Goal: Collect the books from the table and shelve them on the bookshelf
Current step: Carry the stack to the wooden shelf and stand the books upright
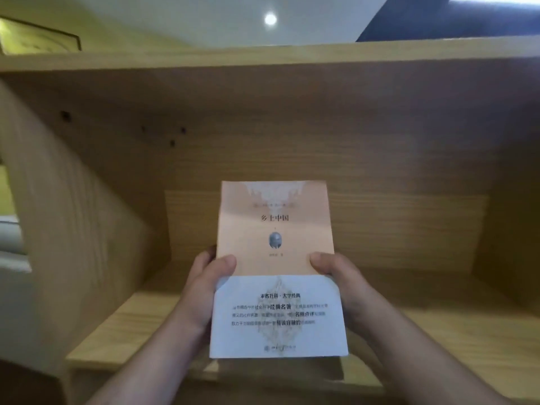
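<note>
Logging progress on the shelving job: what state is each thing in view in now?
Peach paperback book with white lower band: closed, cover up, held, not yet shelved.
Left hand: grips the book's left edge, thumb on cover.
Right hand: grips the book's right edge, thumb on cover.
Light wooden bookshelf compartment: open-fronted, behind the book.

Single head cam, wide-angle, edges bent. Faces forward into bookshelf [380, 135] bay, close up: bay spans full frame width. Top edge: ceiling light [270, 19]; low: shelf board [137, 328]. Dead centre: book [274, 229], forearms [152, 363] at bottom edge.
</note>
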